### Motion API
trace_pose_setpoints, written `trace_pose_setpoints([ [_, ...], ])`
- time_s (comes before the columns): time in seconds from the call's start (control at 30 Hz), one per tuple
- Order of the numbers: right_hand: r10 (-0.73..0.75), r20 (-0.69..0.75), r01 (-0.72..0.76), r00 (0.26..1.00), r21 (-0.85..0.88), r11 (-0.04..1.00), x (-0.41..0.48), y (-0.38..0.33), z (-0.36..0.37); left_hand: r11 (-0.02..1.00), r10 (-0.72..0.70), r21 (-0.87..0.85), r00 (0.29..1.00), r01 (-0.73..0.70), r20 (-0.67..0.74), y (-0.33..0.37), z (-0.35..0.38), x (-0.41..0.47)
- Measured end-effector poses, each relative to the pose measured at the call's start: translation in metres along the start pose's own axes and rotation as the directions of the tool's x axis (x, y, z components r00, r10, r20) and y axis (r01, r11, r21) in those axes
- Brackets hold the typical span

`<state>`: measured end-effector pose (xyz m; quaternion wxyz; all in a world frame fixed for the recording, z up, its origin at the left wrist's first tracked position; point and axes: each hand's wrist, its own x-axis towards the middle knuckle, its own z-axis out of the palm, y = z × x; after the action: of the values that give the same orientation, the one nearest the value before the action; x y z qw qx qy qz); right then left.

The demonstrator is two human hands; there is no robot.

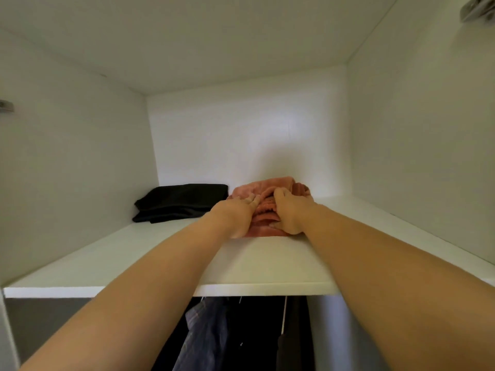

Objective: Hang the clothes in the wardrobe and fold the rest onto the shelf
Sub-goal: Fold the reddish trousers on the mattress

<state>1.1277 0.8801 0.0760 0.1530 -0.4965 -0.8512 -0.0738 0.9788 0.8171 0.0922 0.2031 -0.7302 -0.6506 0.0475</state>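
A folded pink garment point(270, 191) lies on the white wardrobe shelf point(166, 253), near the back wall. My left hand point(235, 215) lies on its left side with fingers stretched flat over the top. My right hand point(290, 212) holds its right side, thumb tucked against the front fold and fingers over the top. A folded black garment point(179, 202) sits just left of the pink one, touching it or nearly so.
Below the shelf, dark clothes and a blue-grey checked shirt point(206, 333) hang on hangers. White walls close the compartment on the left, back and right. A metal hinge point(6, 105) sits on the left wall.
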Motion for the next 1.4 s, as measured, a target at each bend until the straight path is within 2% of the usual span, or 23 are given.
trace_pose_setpoints([
  [0.03, -0.006, 0.017, 0.006, 1.000, 0.011, 1.000, 0.015, 0.004, 0.005, 0.999, 0.024, -0.027, 0.999, -0.023, 0.041, 0.008, -0.013, 0.005],
  [0.1, 0.004, 0.039, -0.004, 0.999, -0.003, 1.000, 0.048, 0.015, 0.023, 0.989, 0.094, -0.120, 0.990, -0.082, 0.102, 0.042, -0.069, -0.041],
  [0.17, 0.047, 0.037, -0.046, 0.998, -0.036, 0.998, 0.061, 0.012, 0.027, 0.988, 0.154, -0.052, 0.969, -0.146, 0.194, 0.045, -0.085, -0.049],
  [0.2, 0.074, 0.035, -0.072, 0.997, -0.057, 0.996, 0.061, 0.007, 0.026, 0.994, 0.090, -0.083, 0.984, -0.077, 0.156, 0.031, -0.061, -0.019],
  [0.23, 0.110, 0.023, -0.107, 0.994, -0.089, 0.990, 0.064, 0.005, 0.028, 0.994, 0.015, -0.110, 0.998, -0.008, 0.063, 0.002, -0.022, 0.027],
  [0.27, 0.136, 0.002, -0.135, 0.991, -0.142, 0.981, 0.069, 0.004, 0.031, 0.995, 0.008, -0.095, 1.000, -0.007, 0.018, -0.021, 0.005, 0.056],
  [0.33, 0.148, -0.030, -0.151, 0.989, -0.239, 0.959, 0.078, 0.001, 0.036, 0.999, 0.026, -0.034, 0.998, -0.024, 0.063, -0.050, 0.029, 0.079],
  [0.4, 0.181, -0.039, -0.185, 0.983, -0.245, 0.952, 0.092, 0.001, 0.042, 0.999, 0.032, -0.038, 0.997, -0.029, 0.072, -0.060, 0.041, 0.105],
  [0.53, 0.232, -0.064, -0.241, 0.971, -0.206, 0.948, 0.114, 0.008, 0.056, 0.993, 0.096, -0.062, 0.995, -0.096, -0.003, -0.062, 0.056, 0.134],
  [0.73, 0.277, 0.007, -0.275, 0.961, -0.104, 0.956, 0.129, 0.022, 0.052, 0.992, 0.103, -0.063, 0.989, -0.110, -0.102, -0.063, 0.075, 0.164],
  [0.97, 0.239, 0.038, -0.227, 0.970, -0.203, 0.953, 0.135, 0.030, 0.052, 0.985, 0.121, -0.107, 0.981, -0.138, -0.149, -0.068, 0.081, 0.167],
  [1.07, 0.182, 0.070, -0.178, 0.981, -0.055, 0.982, 0.125, 0.016, 0.035, 0.976, 0.129, -0.153, 0.981, -0.152, -0.146, -0.067, 0.078, 0.163],
  [1.13, 0.150, 0.095, -0.168, 0.984, 0.229, 0.959, 0.096, -0.004, 0.011, 0.965, 0.132, -0.207, 0.981, -0.160, -0.142, -0.068, 0.074, 0.163],
  [1.17, 0.091, 0.118, -0.115, 0.989, 0.218, 0.969, 0.097, -0.003, 0.004, 0.959, 0.134, -0.231, 0.981, -0.163, -0.139, -0.069, 0.072, 0.162],
  [1.2, 0.072, 0.157, -0.093, 0.985, 0.128, 0.987, 0.105, 0.004, 0.007, 0.953, 0.129, -0.254, 0.981, -0.163, -0.146, -0.070, 0.071, 0.162],
  [1.23, 0.170, 0.194, -0.199, 0.966, 0.142, 0.970, 0.118, 0.019, 0.022, 0.947, 0.126, -0.275, 0.980, -0.165, -0.152, -0.071, 0.071, 0.160],
  [1.3, 0.282, 0.147, -0.286, 0.948, 0.009, 0.958, 0.111, 0.026, 0.033, 0.930, 0.130, -0.326, 0.982, -0.168, -0.136, -0.072, 0.072, 0.154],
  [1.4, 0.286, 0.169, -0.284, 0.943, -0.037, 0.958, 0.101, 0.018, 0.036, 0.932, 0.130, -0.329, 0.987, -0.153, -0.092, -0.067, 0.073, 0.144],
])
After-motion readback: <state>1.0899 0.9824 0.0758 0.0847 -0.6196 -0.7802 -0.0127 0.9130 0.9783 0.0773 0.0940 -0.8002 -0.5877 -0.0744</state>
